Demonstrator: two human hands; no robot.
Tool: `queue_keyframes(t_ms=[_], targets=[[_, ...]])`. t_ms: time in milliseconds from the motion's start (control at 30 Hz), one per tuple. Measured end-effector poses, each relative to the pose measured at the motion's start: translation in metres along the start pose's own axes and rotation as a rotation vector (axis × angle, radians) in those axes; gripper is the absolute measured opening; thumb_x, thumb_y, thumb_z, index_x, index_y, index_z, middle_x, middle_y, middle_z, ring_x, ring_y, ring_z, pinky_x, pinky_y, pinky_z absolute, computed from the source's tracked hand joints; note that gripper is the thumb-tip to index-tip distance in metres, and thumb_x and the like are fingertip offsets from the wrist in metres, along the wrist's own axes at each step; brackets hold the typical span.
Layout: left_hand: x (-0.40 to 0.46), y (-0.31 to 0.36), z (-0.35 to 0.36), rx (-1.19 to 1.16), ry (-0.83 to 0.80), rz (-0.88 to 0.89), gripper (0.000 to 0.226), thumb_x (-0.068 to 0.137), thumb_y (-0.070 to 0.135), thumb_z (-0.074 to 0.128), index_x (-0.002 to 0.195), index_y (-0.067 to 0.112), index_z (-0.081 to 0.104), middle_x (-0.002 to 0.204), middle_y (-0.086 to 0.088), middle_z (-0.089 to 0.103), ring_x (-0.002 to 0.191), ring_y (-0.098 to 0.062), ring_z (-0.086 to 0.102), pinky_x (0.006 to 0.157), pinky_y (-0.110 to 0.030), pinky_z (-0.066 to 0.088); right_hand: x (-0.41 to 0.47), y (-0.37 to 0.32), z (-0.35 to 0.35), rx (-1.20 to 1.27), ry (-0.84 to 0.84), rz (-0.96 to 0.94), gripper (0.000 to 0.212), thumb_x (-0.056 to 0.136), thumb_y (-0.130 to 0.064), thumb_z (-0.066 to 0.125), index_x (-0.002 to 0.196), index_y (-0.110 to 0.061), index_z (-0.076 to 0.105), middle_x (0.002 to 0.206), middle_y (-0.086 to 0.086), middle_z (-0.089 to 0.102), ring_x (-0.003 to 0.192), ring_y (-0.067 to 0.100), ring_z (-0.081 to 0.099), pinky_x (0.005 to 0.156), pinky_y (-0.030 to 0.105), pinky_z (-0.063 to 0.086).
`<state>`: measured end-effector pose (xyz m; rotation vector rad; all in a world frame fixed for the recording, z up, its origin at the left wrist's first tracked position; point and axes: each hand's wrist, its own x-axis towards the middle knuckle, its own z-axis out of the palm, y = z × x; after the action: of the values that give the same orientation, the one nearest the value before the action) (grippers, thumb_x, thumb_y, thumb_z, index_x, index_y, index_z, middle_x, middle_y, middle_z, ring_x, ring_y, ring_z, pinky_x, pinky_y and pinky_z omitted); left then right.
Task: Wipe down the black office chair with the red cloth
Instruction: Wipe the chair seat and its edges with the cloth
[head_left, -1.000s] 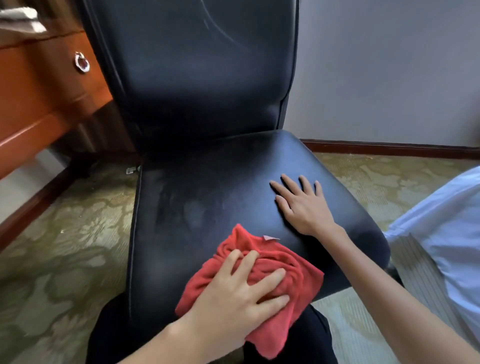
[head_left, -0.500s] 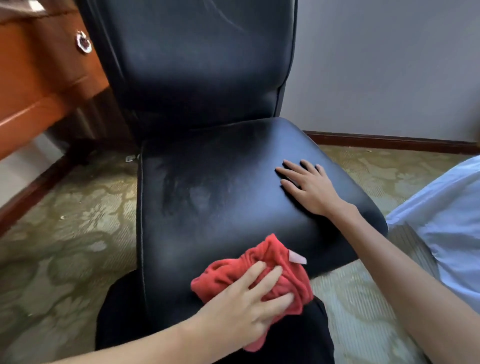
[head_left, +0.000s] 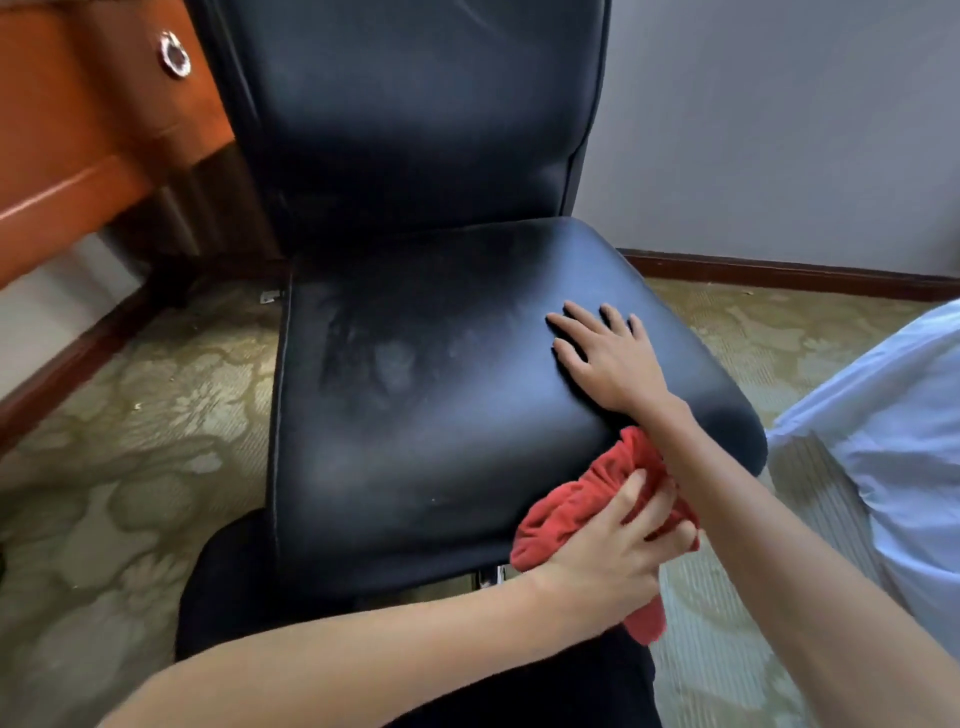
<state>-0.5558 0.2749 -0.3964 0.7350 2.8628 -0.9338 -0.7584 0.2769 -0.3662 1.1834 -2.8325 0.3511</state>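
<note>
Left hand (head_left: 608, 561) grips bunched red cloth (head_left: 576, 512) at the seat (head_left: 441, 415) front edge; right hand (head_left: 605, 358) flat, spread, empty, farther back; dull patch lies backward-left.

Two bare forearms enter from the bottom edge, no sleeves, watch or bracelet lines visible on either. Left hand (head_left: 602, 566) and right hand (head_left: 610, 361) both ungloved, no rings on the fingers that show; nails short, unpainted. Dark black trousers (head_left: 234, 597), plain fabric, cover the legs at lower centre; details lost in shadow.
</note>
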Motion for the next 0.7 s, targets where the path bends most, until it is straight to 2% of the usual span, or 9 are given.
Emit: queue_keyframes(t_ms=[33, 100, 167, 233, 300, 500, 567, 600, 700], targets=[[0.002, 0.003, 0.004, -0.003, 0.043, -0.035, 0.05, 0.093, 0.019, 0.029, 0.108, 0.031, 0.075, 0.147, 0.003, 0.048, 0.143, -0.042, 0.031, 0.12, -0.061, -0.006, 0.002, 0.004, -0.002, 0.007, -0.002, -0.018, 0.069, 0.087, -0.062, 0.01, 0.147, -0.042, 0.038, 0.16, -0.013, 0.03, 0.146, 0.028, 0.025, 0.118, 0.052, 0.017], [-0.018, 0.007, 0.016, -0.098, 0.18, -0.082, 0.041, 0.097, 0.014, 0.04, 0.096, 0.028, 0.077, 0.139, 0.006, 0.058, 0.14, -0.034, 0.041, 0.125, -0.05, 0.01, 0.006, 0.01, -0.004, 0.019, 0.001, -0.05, 0.068, 0.087, -0.064, 0.013, 0.145, -0.043, 0.042, 0.159, -0.013, 0.033, 0.143, 0.027, 0.028, 0.116, 0.048, 0.019], [-0.055, 0.003, 0.027, -0.255, 0.43, -0.272, 0.03, 0.099, 0.015, 0.051, 0.087, 0.028, 0.076, 0.135, 0.008, 0.061, 0.137, -0.03, 0.047, 0.122, -0.044, 0.024, 0.01, 0.015, -0.004, 0.029, 0.012, -0.071, 0.062, 0.089, -0.061, 0.021, 0.144, -0.043, 0.045, 0.157, -0.013, 0.036, 0.141, 0.025, 0.031, 0.114, 0.044, 0.02], [-0.108, 0.001, 0.035, -0.371, 0.553, -0.471, 0.02, 0.096, 0.021, 0.059, 0.09, 0.03, 0.075, 0.139, 0.011, 0.059, 0.138, -0.03, 0.045, 0.118, -0.046, 0.03, 0.011, 0.017, -0.003, 0.051, 0.034, -0.086, 0.063, 0.088, -0.063, 0.022, 0.141, -0.042, 0.048, 0.155, -0.014, 0.039, 0.138, 0.024, 0.034, 0.112, 0.041, 0.023], [-0.159, 0.0, 0.041, -0.407, 0.565, -0.638, 0.016, 0.09, 0.025, 0.066, 0.099, 0.033, 0.076, 0.143, 0.01, 0.055, 0.139, -0.033, 0.043, 0.116, -0.051, 0.029, 0.012, 0.016, -0.002, 0.076, 0.051, -0.093, 0.065, 0.087, -0.065, 0.022, 0.14, -0.041, 0.051, 0.153, -0.015, 0.042, 0.136, 0.024, 0.036, 0.112, 0.041, 0.024], [-0.204, -0.029, 0.054, -0.628, 0.502, -1.105, 0.056, 0.062, 0.04, 0.07, 0.118, 0.034, 0.071, 0.145, 0.003, 0.052, 0.134, -0.042, 0.043, 0.104, -0.061, 0.036, -0.002, -0.001, -0.005, 0.019, 0.113, -0.096, 0.065, 0.09, -0.055, 0.018, 0.136, -0.029, 0.056, 0.147, -0.007, 0.051, 0.122, 0.03, 0.045, 0.105, 0.045, 0.033], [-0.177, -0.051, 0.043, -0.632, 0.397, -1.084, 0.061, 0.06, 0.042, 0.07, 0.121, 0.036, 0.069, 0.143, 0.006, 0.054, 0.13, -0.042, 0.046, 0.103, -0.058, 0.037, -0.001, -0.028, -0.005, -0.076, 0.015, -0.033, 0.07, 0.093, -0.058, 0.011, 0.135, -0.018, 0.05, 0.147, 0.004, 0.046, 0.121, 0.037, 0.043, 0.105, 0.049, 0.033], [-0.157, -0.062, 0.037, -0.613, 0.344, -1.009, 0.064, 0.059, 0.044, 0.069, 0.122, 0.038, 0.066, 0.143, 0.007, 0.054, 0.128, -0.042, 0.047, 0.103, -0.058, 0.037, 0.001, -0.044, -0.003, -0.094, -0.061, 0.045, 0.075, 0.094, -0.064, 0.011, 0.139, -0.013, 0.043, 0.152, 0.009, 0.037, 0.129, 0.042, 0.037, 0.109, 0.054, 0.027], [-0.107, -0.084, 0.029, -0.546, 0.318, -0.751, 0.062, 0.063, 0.051, 0.06, 0.125, 0.043, 0.061, 0.143, 0.008, 0.054, 0.123, -0.041, 0.05, 0.101, -0.057, 0.04, -0.002, -0.074, 0.01, -0.097, -0.176, 0.183, 0.084, 0.095, -0.069, 0.011, 0.156, -0.012, 0.014, 0.165, 0.013, 0.004, 0.145, 0.053, 0.006, 0.113, 0.066, 0.006]])
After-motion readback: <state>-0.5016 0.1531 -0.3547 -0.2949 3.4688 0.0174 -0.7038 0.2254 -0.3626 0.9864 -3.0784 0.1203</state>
